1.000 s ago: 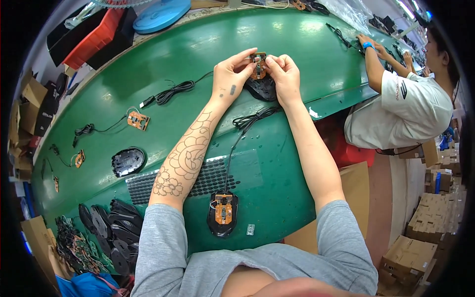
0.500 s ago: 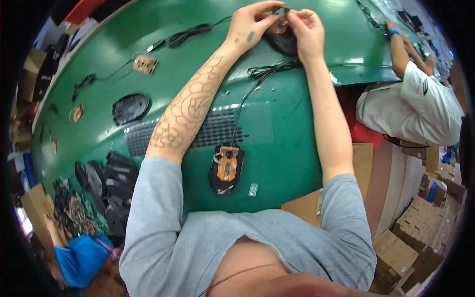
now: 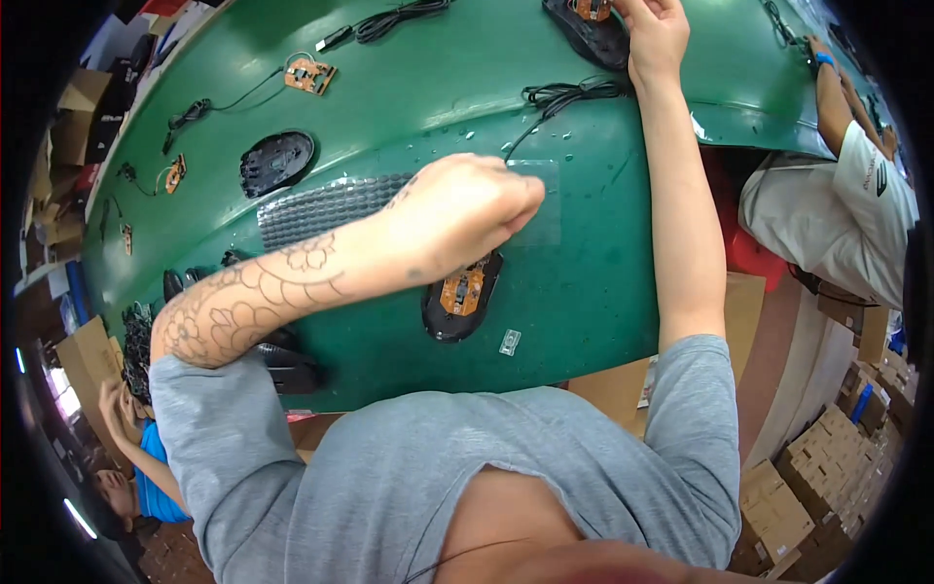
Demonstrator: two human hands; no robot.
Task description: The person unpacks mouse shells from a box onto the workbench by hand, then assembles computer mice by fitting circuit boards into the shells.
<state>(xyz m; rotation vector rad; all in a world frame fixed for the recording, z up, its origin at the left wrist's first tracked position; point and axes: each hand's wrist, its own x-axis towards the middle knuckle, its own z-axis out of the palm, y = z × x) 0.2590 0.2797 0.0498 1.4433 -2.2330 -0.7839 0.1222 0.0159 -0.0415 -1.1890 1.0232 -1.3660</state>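
My left hand point(image 3: 472, 209), its fingers curled closed, hangs over a black mouse base point(image 3: 435, 319) with an orange circuit board point(image 3: 463, 292) in it. Whatever the left fingers hold is hidden, and the hand is slightly blurred. At the top edge my right hand point(image 3: 657, 39) is closed, fingertips at the edge of another orange circuit board point(image 3: 592, 9). That board is over a second black mouse base point(image 3: 601, 44), partly cut off by the picture's edge. A small clear plastic piece point(image 3: 510, 342) lies right of the near base.
A dotted sheet point(image 3: 326, 209) lies under my left forearm. Farther left are a black mouse shell point(image 3: 277, 163), a circuit board with a cable point(image 3: 309, 74) and smaller boards. Coiled cables point(image 3: 569, 94) lie on the green table point(image 3: 584, 282). Co-workers are at both sides.
My left hand has left the far circuit board and swung down toward me, over the near mouse base. The right hand stays at the far board. The view has shifted somewhat.
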